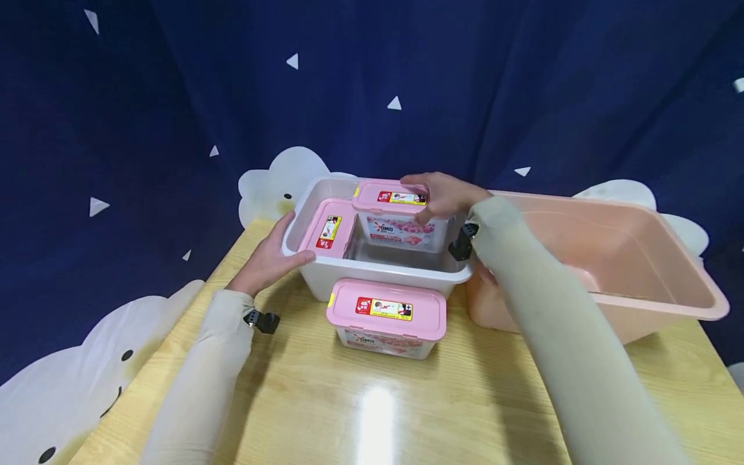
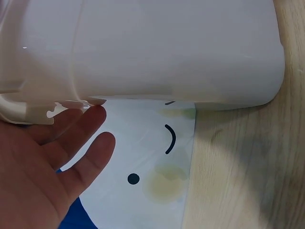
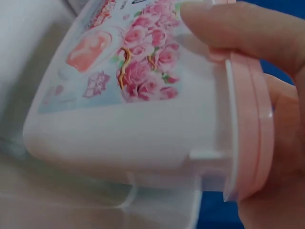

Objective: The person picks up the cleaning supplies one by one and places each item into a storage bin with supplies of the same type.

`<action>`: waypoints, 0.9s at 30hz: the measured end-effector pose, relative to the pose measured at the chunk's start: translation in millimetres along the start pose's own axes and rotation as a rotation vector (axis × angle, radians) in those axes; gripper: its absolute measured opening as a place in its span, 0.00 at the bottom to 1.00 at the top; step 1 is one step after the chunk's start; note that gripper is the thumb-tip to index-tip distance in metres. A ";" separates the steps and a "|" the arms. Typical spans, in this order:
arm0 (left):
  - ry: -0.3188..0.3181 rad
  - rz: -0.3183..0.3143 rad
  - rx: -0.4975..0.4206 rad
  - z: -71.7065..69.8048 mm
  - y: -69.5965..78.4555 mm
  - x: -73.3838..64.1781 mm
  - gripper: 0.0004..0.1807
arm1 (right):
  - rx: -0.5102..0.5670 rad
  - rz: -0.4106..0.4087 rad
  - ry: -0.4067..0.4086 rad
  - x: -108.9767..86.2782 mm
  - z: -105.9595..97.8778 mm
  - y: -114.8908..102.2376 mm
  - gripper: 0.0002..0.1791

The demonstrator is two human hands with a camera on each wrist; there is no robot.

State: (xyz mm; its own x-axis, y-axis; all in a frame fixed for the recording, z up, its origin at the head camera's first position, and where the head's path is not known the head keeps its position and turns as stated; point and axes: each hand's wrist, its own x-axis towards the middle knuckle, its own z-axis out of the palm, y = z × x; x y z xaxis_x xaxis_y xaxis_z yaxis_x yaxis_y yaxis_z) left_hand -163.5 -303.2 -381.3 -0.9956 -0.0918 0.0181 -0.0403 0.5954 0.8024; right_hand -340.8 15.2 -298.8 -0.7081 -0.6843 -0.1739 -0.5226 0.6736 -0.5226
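My right hand (image 1: 444, 195) grips a white detergent box (image 3: 143, 124) with a pink lid (image 1: 383, 200), thumb on its near side and fingers over the far edge of the lid. That box is inside the white basin (image 1: 395, 274), toward its back wall. A second pink-lidded box (image 1: 343, 226) sits in the basin's left end, turned lengthwise. My left hand (image 1: 270, 258) holds the basin's left rim, thumb over the front corner and fingers beneath the edge in the left wrist view. A third detergent box (image 1: 386, 310) stands on the table before the basin.
A larger peach tub (image 1: 657, 313) stands right of the white basin, partly behind my right forearm. Both rest on a light wooden table (image 1: 302, 400). A dark blue curtain (image 1: 349, 84) with white shapes hangs behind.
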 end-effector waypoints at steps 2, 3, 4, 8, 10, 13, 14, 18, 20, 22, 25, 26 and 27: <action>-0.014 -0.008 -0.001 4.9 -3.3 -3.7 0.57 | -0.033 0.008 0.003 1.0 11.5 8.0 0.52; -0.023 -0.008 -0.003 7.4 -4.3 -4.7 0.57 | -0.059 0.011 0.008 1.1 16.3 12.6 0.52; -0.031 -0.002 -0.001 9.9 -4.3 -5.2 0.57 | -0.074 0.016 0.011 -0.1 19.9 16.3 0.52; -0.020 0.030 -0.010 13.3 -1.9 -3.9 0.56 | -0.074 0.019 0.034 -0.3 28.2 25.4 0.52; -0.012 0.037 -0.008 11.6 0.8 -3.9 0.56 | -0.055 -0.004 0.019 0.2 29.4 24.7 0.53; -0.016 0.030 -0.007 7.2 3.9 -4.4 0.56 | -0.077 -0.018 0.001 2.3 30.9 21.6 0.53; -0.020 0.028 -0.005 5.9 4.9 -4.5 0.56 | -0.091 -0.016 -0.002 2.5 30.9 20.1 0.53; -0.011 0.029 -0.003 0.7 7.4 -5.2 0.56 | -0.169 -0.005 0.017 5.0 32.7 13.6 0.54; -0.004 0.033 -0.002 -1.6 8.2 -5.9 0.56 | -0.170 0.023 0.018 6.3 34.8 11.0 0.54; -0.004 0.037 0.003 -3.2 8.5 -5.6 0.56 | -0.184 0.055 0.015 7.2 36.9 8.9 0.55; -0.010 0.037 0.011 -4.3 8.9 -5.7 0.56 | -0.186 0.094 0.013 6.6 38.9 6.0 0.55; -0.012 0.033 0.011 -4.6 8.9 -5.7 0.56 | -0.197 0.091 0.011 6.2 39.2 5.0 0.54; -0.013 0.031 0.010 -4.9 8.5 -5.7 0.56 | -0.211 0.086 0.011 5.8 39.5 3.9 0.54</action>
State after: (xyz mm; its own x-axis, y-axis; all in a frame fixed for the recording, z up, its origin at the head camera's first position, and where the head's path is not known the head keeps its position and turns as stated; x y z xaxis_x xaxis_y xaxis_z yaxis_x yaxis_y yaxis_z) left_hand -157.8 -301.5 -371.6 -0.9974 -0.0625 0.0348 -0.0102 0.6054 0.7958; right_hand -328.2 2.8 -334.8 -0.7591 -0.6193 -0.2007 -0.5466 0.7738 -0.3202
